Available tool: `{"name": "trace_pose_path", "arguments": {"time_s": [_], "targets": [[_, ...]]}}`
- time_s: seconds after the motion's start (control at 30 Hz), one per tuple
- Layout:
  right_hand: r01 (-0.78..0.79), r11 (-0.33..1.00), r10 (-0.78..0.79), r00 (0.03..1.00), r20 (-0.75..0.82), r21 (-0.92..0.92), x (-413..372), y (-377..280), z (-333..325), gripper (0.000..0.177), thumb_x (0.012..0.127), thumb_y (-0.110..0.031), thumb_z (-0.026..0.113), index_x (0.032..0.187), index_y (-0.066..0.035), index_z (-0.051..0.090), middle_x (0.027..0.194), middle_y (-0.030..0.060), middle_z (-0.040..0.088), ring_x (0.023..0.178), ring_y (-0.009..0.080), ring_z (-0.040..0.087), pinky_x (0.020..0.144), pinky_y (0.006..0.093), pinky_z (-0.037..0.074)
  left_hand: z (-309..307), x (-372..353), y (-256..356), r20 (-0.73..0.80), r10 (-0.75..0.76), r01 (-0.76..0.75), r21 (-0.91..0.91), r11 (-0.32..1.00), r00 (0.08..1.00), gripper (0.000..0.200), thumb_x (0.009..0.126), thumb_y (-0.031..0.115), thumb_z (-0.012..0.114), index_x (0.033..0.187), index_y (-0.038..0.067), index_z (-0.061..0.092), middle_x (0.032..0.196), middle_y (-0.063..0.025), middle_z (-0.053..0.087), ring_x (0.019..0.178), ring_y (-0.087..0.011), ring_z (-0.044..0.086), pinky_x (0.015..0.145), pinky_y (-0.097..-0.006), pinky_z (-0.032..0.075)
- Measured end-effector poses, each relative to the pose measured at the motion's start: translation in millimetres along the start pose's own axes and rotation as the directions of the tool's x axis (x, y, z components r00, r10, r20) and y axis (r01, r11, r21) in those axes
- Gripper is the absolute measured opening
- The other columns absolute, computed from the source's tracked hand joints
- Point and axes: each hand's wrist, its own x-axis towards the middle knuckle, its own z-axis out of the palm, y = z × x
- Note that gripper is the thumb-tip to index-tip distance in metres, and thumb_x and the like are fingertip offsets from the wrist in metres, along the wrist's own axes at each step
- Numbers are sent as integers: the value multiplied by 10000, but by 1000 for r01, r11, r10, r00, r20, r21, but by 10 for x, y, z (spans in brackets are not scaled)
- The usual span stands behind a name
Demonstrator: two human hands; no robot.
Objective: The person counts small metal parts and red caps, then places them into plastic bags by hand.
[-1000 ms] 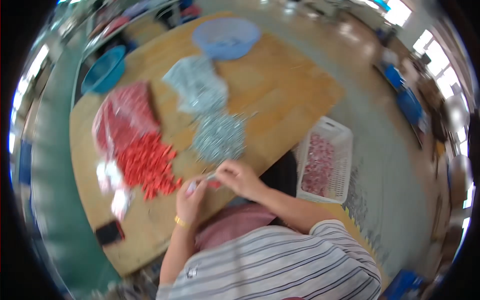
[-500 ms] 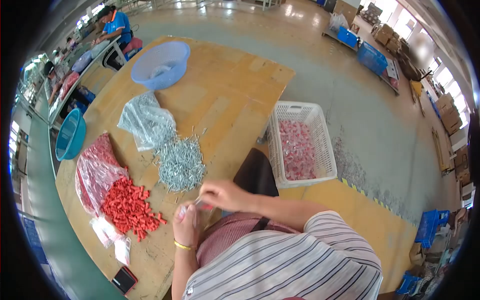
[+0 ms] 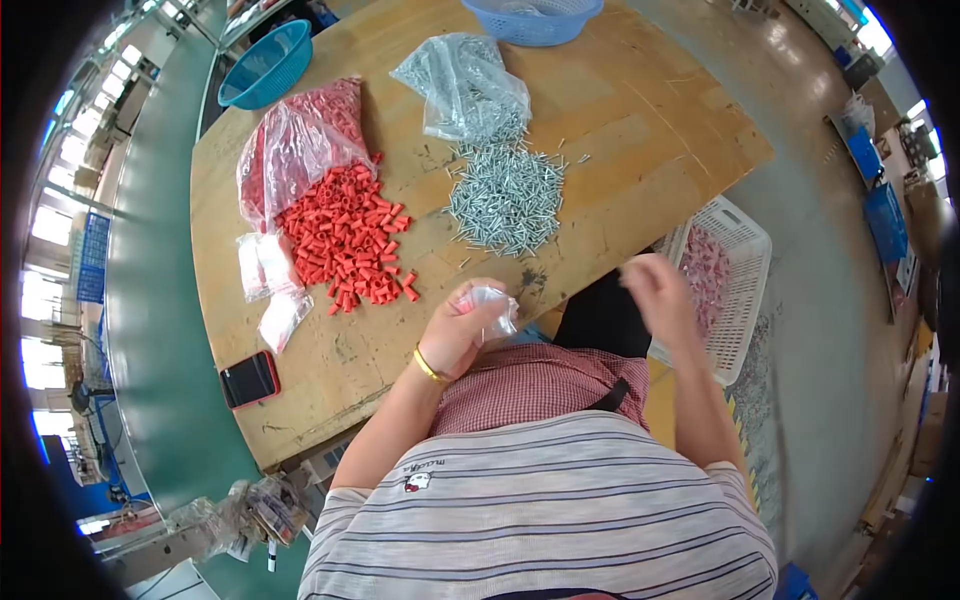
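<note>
My left hand (image 3: 462,328), with a yellow band at the wrist, is closed around small clear plastic bags (image 3: 492,304) at the table's front edge. A bit of red shows through the plastic near the thumb. Off to the right, my right hand (image 3: 660,298) is in the air beside the white crate (image 3: 742,300), slightly blurred, its fingers loosely curved and apart with nothing visible in them. Small packets with red contents (image 3: 704,270) fill the crate. On the table lie a pile of red plastic wall plugs (image 3: 345,235) and a pile of silvery screws (image 3: 508,198).
Behind the piles lie a bag of red plugs (image 3: 305,145) and a clear bag of screws (image 3: 465,85). More clear bags (image 3: 270,265) and a phone (image 3: 250,380) are at the left. A teal basket (image 3: 268,65) and a blue basket (image 3: 535,28) stand at the back.
My hands were together over the plastic; now my right hand has moved away right towards the crate. My left hand keeps the bags. The view has turned and dipped.
</note>
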Motion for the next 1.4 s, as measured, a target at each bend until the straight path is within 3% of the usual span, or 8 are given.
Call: {"name": "trace_pose_path", "arguments": {"time_s": [0.13, 0.2, 0.4, 0.6, 0.7, 0.83, 1.23, 1.4], "targets": [[44, 966, -155, 888, 432, 256, -26, -453, 739, 172, 898, -162, 691, 958, -17, 621, 853, 82, 642, 775, 149, 634, 688, 298, 500, -4, -56, 12, -16, 8, -8, 23, 1000, 1000, 179, 900, 22, 670, 1053, 76, 596, 959, -12, 643, 878, -133, 648, 746, -267, 540], [148, 963, -239, 855, 460, 226, 25, -501, 911, 147, 910, -149, 670, 933, -19, 605, 825, 70, 618, 747, 152, 617, 658, 311, 485, -70, -99, 31, 0, 4, -4, 18, 1000, 1000, 185, 903, 31, 671, 1066, 76, 596, 958, -14, 643, 874, -126, 647, 729, -256, 540], [100, 951, -225, 871, 437, 291, 80, -412, 1015, 107, 929, -128, 631, 917, -28, 594, 785, 32, 564, 698, 107, 553, 625, 279, 450, 1, -219, 197, -199, -75, 51, -121, 991, 977, 168, 910, 41, 661, 1056, 72, 583, 929, -28, 641, 751, -93, 605, 582, -224, 484], [-85, 908, -121, 884, 451, 410, 87, -463, 1119, 103, 942, -121, 620, 965, -21, 609, 856, 25, 602, 731, 82, 551, 657, 253, 456, -135, -166, 100, -176, -40, 59, 107, 992, 984, 184, 902, 90, 695, 1054, 74, 592, 851, 13, 626, 646, -47, 526, 510, -183, 377], [-11, 923, -153, 908, 390, 386, 142, -408, 1133, 117, 937, -127, 629, 981, -19, 620, 853, 41, 622, 734, 97, 572, 666, 268, 472, -114, -122, 59, -43, -41, 45, 84, 995, 998, 209, 913, 89, 682, 1102, 55, 598, 843, 39, 603, 602, -32, 463, 506, -185, 349], [43, 961, -164, 885, 435, 275, 155, -429, 1050, 114, 938, -116, 628, 976, -9, 618, 861, 48, 629, 748, 93, 578, 675, 265, 476, -20, -133, 123, -145, -21, 37, 109, 993, 989, 196, 913, 75, 676, 1102, 28, 654, 867, 15, 633, 681, -44, 532, 586, -188, 423], [-148, 882, -112, 856, 505, 447, 112, -369, 1086, 147, 947, -138, 632, 1025, -14, 620, 876, 18, 632, 774, 72, 560, 682, 248, 472, -84, -125, 20, -224, 234, -120, 426, 897, 946, 98, 877, 66, 726, 923, 55, 640, 786, 42, 613, 667, -34, 508, 595, -194, 404], [83, 944, -220, 879, 424, 319, 138, -373, 1035, 108, 917, -83, 634, 1006, -21, 637, 872, 51, 621, 749, 138, 579, 666, 278, 473, -43, -127, 94, -156, 157, -76, 431, 899, 975, 157, 863, 99, 749, 982, 33, 671, 844, 12, 644, 798, -63, 572, 715, -216, 461]]}}
